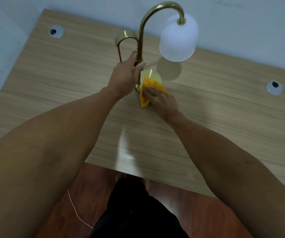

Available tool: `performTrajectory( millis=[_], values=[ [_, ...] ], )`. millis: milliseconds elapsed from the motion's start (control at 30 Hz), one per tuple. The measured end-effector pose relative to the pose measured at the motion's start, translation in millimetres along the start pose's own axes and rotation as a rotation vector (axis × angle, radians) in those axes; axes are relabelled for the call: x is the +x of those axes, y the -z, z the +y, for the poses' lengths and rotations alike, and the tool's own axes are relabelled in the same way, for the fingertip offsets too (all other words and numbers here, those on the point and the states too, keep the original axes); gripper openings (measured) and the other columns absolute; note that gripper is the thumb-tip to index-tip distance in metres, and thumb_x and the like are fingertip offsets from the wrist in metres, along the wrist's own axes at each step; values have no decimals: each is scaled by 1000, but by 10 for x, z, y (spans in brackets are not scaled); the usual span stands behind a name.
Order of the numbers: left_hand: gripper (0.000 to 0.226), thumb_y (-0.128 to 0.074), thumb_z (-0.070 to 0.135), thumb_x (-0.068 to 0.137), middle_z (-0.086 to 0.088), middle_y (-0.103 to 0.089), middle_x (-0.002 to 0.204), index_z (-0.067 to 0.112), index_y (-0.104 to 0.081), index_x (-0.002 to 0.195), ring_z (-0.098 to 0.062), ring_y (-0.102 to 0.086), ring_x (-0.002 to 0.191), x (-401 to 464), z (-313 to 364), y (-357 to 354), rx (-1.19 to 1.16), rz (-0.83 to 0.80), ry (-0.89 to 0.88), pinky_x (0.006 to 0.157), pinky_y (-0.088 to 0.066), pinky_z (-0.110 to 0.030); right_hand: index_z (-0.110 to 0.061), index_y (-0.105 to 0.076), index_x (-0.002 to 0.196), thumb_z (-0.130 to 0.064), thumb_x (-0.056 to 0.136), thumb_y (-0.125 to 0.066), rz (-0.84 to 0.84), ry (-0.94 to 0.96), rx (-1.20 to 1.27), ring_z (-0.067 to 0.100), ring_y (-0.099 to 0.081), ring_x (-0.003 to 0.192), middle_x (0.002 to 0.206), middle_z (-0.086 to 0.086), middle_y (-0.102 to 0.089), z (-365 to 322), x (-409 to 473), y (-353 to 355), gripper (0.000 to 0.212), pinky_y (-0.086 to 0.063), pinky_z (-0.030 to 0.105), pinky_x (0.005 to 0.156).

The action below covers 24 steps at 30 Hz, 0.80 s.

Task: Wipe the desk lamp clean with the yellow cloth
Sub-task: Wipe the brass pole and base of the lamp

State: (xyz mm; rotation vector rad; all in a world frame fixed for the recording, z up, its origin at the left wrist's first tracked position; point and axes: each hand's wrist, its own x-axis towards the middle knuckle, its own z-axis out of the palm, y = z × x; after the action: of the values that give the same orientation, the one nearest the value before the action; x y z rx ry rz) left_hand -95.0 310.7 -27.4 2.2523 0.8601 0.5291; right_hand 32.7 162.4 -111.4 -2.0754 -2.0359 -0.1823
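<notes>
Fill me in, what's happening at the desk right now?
A person is cleaning a brass desk lamp standing on a wooden desk. The left hand grips the lamp's stem to steady it, while the right hand presses a yellow cloth onto the round base. The frosted white shade hangs untouched.

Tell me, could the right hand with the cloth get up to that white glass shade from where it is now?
Probably yes. The right hand presses the yellow cloth on the lamp's brass base, and the white shade hangs above and beyond it with open air between. The left hand grips the stem, off to the side.
</notes>
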Motion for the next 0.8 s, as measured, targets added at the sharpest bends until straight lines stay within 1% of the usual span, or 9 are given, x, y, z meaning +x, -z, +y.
performTrajectory(
  millis=[100,167,233,300,400,500,633,733,800],
  values=[
    [35,-42,46,105,-2,-76,98,17,-56,119,-26,-74,92,-8,23,12,-3,-8,-2,83,-59,-53,-21,-68,123,-17,91,-62,-107,-219,175,37,-68,109,134,4,-67,167,-51,180,33,-57,43,77],
    [36,-42,45,106,-2,-76,98,16,-56,120,-26,-73,91,-12,32,9,0,-13,-4,82,-59,-52,-26,-69,113,-19,92,-53,42,-492,330,32,-67,99,118,2,-71,218,-1,271,27,-55,40,80],
    [36,-42,45,106,-3,-76,98,14,-56,120,-27,-74,91,-16,39,6,4,-11,1,82,-58,-53,-24,-68,121,-17,95,-48,189,-618,432,25,-65,105,119,2,-71,169,118,314,33,-53,37,86],
    [37,-42,45,105,-3,-77,98,15,-56,119,-27,-74,92,-16,41,11,2,-12,15,82,-58,-52,-15,-62,133,-12,97,-48,166,-552,438,28,-62,114,128,9,-67,24,255,291,39,-52,39,91],
    [38,-41,48,104,-1,-77,99,17,-56,121,-28,-75,93,-11,48,23,9,-7,23,83,-58,-52,-9,-60,133,-18,95,-48,76,-406,365,41,-60,122,132,20,-64,-191,340,83,41,-51,52,98],
    [37,-42,46,105,1,-78,100,17,-56,123,-27,-75,95,-5,47,20,13,-3,27,84,-58,-51,3,-62,134,-13,91,-58,92,-391,235,50,-55,130,139,24,-61,-377,220,-185,46,-45,62,103],
    [37,-42,45,106,1,-78,101,15,-57,122,-25,-76,97,-14,35,13,26,-5,12,84,-59,-50,2,-62,135,-1,84,-63,75,-274,217,41,-57,131,140,20,-62,-456,57,-127,51,-47,54,108],
    [35,-43,44,107,2,-78,101,15,-57,121,-23,-75,95,-13,37,30,20,-17,18,84,-59,-49,-2,-70,127,2,79,-73,85,-211,212,37,-66,120,132,15,-69,-238,30,-76,48,-56,47,99],
    [33,-43,43,107,2,-78,101,15,-57,120,-24,-74,95,-14,51,42,21,-30,24,84,-58,-50,-4,-73,122,-4,83,-70,83,-188,247,37,-69,114,128,14,-71,-98,8,-45,39,-58,46,91]
  ],
)
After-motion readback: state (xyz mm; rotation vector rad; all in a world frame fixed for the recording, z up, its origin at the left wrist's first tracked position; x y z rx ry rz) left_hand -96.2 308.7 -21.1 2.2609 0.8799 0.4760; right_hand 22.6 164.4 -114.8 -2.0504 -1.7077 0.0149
